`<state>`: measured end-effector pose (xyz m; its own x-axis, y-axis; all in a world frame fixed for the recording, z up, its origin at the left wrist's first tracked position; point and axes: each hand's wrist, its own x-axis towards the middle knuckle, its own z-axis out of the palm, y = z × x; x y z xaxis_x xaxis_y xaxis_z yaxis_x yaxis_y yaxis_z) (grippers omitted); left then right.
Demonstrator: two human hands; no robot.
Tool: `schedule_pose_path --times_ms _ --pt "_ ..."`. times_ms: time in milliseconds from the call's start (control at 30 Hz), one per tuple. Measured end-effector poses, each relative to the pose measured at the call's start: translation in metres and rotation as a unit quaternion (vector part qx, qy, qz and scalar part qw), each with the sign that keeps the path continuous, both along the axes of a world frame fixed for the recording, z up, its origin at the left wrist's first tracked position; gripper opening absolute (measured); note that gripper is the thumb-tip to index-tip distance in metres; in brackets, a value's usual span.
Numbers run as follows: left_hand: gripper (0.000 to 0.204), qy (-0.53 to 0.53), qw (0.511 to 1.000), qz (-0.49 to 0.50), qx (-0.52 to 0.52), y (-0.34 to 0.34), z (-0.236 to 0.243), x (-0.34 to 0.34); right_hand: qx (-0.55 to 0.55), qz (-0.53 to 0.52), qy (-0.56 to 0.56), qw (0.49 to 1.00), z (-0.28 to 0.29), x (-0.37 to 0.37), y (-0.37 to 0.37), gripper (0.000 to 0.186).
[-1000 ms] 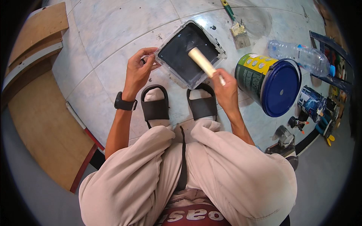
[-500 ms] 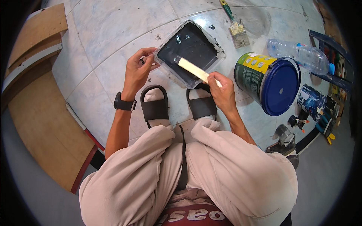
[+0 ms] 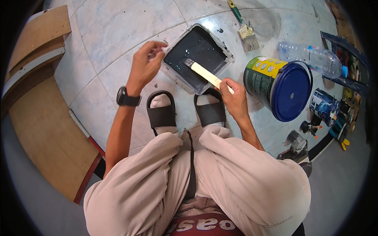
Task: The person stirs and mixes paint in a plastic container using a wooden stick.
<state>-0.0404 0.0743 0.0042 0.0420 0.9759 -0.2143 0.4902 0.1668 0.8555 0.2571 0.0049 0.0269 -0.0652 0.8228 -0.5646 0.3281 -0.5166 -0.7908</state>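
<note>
A square plastic tray (image 3: 225, 66) of dark paint sits on the tiles just beyond my sandalled feet. My right hand (image 3: 235, 98) grips a pale wooden stick (image 3: 202, 72), whose dark, wet end dips into the paint near the middle. My left hand (image 3: 145, 65) is raised beside the tray's upper-left edge, fingers curled but apart, with nothing visible in it; whether a fingertip touches the rim I cannot tell. A watch is on my left wrist.
At the right lie a green-handled brush (image 3: 247, 37), a blue-lidded bucket (image 3: 289, 94), a plastic bottle (image 3: 311, 57), a dark metal frame (image 3: 344, 82) and a blue can (image 3: 323, 106) among small tools. Wooden boards (image 3: 43, 137) line the left side of the tiled floor (image 3: 118, 27).
My left hand has let go of the tray's edge and moved slightly up and back. The stick has shifted left within the paint, its dark end now showing.
</note>
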Motion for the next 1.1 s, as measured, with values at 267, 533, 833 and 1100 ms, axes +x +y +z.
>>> schedule_pose_path --times_ms 267,533,833,1100 --pt "0.018 0.058 0.977 -0.197 0.058 0.087 0.007 0.033 0.065 0.005 -0.052 0.997 0.019 0.013 0.007 0.027" --pt "0.01 0.063 0.986 -0.106 0.115 0.06 -0.001 0.024 0.136 0.006 -0.108 0.985 0.033 0.01 0.014 0.022" --pt "0.015 -0.214 0.96 0.174 -0.051 -0.022 -0.011 0.042 0.199 -0.005 -0.155 0.968 0.019 0.0 0.02 0.022" --pt "0.017 -0.309 0.92 0.225 -0.09 -0.05 -0.012 0.061 0.093 -0.015 -0.027 0.995 0.002 0.0 0.014 0.023"
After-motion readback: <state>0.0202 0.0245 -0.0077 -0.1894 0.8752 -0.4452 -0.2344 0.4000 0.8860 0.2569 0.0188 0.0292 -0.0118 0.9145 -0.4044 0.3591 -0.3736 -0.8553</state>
